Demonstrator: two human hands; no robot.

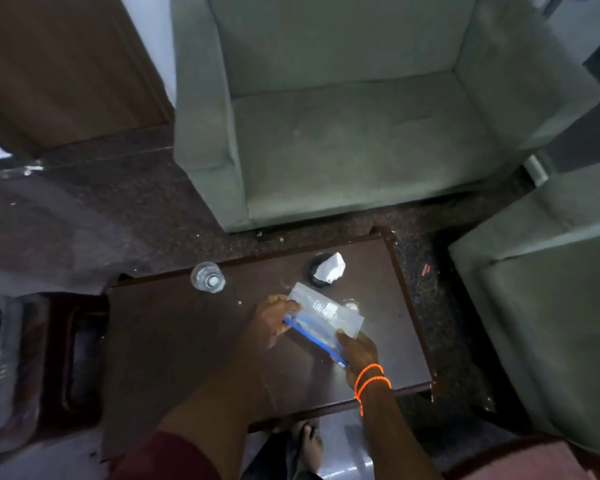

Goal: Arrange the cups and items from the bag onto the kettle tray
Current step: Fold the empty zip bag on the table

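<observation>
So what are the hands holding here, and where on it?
Both hold the clear zip bag along its blue zipper edge: left hand at one end, right hand at the other.

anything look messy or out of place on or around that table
A crumpled white paper sits stuffed in the dark round dish at the table's far edge. White crumbs dot the tabletop and the carpet. The left hand and right hand hold the zip bag normally.
</observation>
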